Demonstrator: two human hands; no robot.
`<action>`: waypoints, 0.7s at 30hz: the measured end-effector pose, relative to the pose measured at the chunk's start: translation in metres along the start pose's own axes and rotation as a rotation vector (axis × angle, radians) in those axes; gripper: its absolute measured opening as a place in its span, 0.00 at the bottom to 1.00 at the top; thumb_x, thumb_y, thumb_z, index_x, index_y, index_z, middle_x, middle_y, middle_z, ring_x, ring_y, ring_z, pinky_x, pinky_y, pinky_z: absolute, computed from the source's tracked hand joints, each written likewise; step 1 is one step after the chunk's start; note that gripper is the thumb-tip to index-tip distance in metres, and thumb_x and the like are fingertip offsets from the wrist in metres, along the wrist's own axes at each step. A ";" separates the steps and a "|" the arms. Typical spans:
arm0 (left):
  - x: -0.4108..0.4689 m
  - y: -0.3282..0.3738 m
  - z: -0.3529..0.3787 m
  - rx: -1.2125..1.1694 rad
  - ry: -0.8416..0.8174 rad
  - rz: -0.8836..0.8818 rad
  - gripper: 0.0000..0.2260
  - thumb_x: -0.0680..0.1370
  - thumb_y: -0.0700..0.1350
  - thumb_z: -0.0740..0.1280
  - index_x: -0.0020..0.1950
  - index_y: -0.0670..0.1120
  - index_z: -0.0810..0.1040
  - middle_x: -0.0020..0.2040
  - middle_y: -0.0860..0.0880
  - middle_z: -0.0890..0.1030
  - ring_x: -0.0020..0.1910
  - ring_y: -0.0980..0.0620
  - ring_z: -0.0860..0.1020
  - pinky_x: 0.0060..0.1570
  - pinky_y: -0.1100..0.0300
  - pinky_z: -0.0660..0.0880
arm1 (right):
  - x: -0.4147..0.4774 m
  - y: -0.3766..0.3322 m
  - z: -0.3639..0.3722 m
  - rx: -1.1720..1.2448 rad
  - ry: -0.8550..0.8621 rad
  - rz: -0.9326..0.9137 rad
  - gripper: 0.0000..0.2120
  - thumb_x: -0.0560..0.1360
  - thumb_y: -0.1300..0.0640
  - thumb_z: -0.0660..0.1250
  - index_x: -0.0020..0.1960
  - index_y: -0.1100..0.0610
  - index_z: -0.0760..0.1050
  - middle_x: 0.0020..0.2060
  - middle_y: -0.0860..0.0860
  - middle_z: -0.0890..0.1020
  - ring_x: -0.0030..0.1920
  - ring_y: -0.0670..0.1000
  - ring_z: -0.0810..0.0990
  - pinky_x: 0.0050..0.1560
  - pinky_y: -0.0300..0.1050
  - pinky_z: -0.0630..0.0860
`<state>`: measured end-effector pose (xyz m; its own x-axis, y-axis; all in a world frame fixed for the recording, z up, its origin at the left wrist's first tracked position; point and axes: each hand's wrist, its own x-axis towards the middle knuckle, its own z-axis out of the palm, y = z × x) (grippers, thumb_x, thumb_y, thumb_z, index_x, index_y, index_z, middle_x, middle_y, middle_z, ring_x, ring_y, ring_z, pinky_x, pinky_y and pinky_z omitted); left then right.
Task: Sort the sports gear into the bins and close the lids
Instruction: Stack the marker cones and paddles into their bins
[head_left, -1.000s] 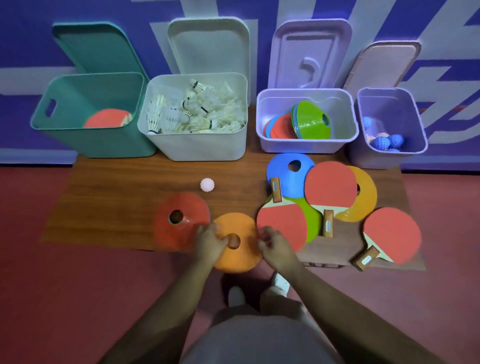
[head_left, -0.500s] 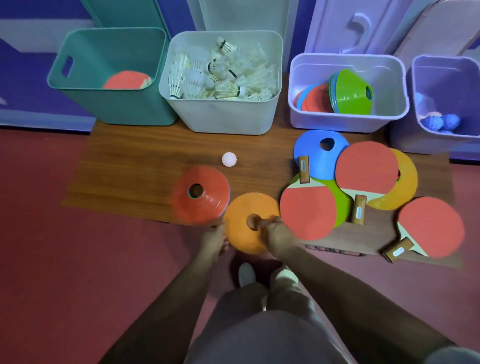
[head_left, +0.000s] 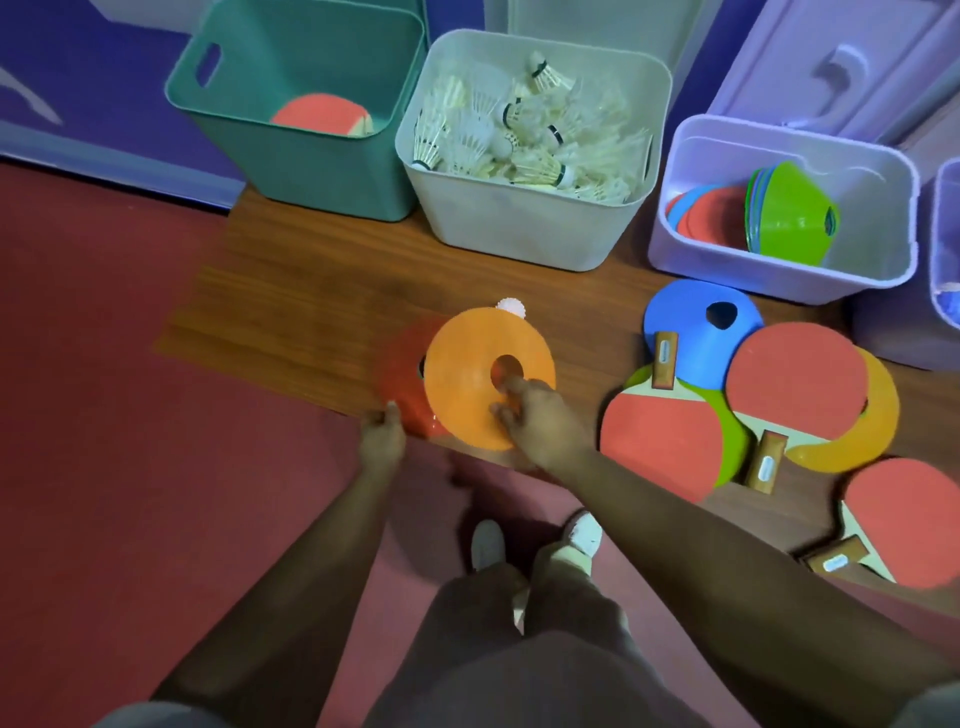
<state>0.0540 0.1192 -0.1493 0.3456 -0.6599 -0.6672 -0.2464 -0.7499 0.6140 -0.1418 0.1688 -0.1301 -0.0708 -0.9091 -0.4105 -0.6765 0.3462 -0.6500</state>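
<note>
A wooden board (head_left: 291, 291) is laid on the red floor (head_left: 104, 415), and bare wood is left open to the left of the cones. The teal bin (head_left: 322, 176), white bin (head_left: 519, 228) and lilac bin (head_left: 779, 275) are lined along its far edge, all uncovered. At the near edge, the orange cone (head_left: 467, 389) is held over the red cone (head_left: 402, 384) by the right grip (head_left: 540, 415), one finger hooked through its hole. The left grip (head_left: 382, 441) is set at the red cone's rim; whether it pinches cannot be told. A white spiky ball (head_left: 511, 306) is half hidden just behind.
</note>
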 end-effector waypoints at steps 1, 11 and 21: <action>0.003 0.002 -0.002 -0.018 0.016 -0.005 0.19 0.84 0.48 0.54 0.65 0.34 0.71 0.58 0.32 0.75 0.59 0.39 0.76 0.54 0.60 0.73 | 0.008 -0.009 0.005 -0.015 -0.027 -0.001 0.15 0.79 0.51 0.63 0.65 0.52 0.72 0.55 0.57 0.76 0.53 0.60 0.78 0.54 0.49 0.75; 0.046 0.017 -0.011 0.160 -0.065 0.136 0.41 0.67 0.74 0.62 0.69 0.46 0.74 0.67 0.44 0.75 0.68 0.42 0.71 0.68 0.45 0.67 | 0.042 -0.016 0.036 0.095 0.075 0.331 0.31 0.77 0.44 0.64 0.72 0.60 0.61 0.65 0.63 0.66 0.67 0.64 0.67 0.68 0.52 0.65; 0.051 0.032 0.000 0.000 -0.224 -0.025 0.42 0.57 0.69 0.75 0.61 0.43 0.78 0.59 0.45 0.81 0.57 0.44 0.80 0.60 0.46 0.76 | 0.058 -0.015 0.053 0.847 0.020 0.562 0.25 0.70 0.35 0.68 0.57 0.52 0.77 0.44 0.49 0.81 0.42 0.50 0.78 0.45 0.49 0.76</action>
<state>0.0638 0.0614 -0.1631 0.1417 -0.6355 -0.7590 -0.2402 -0.7659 0.5964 -0.0973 0.1229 -0.1778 -0.2363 -0.5650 -0.7906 0.1995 0.7681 -0.6085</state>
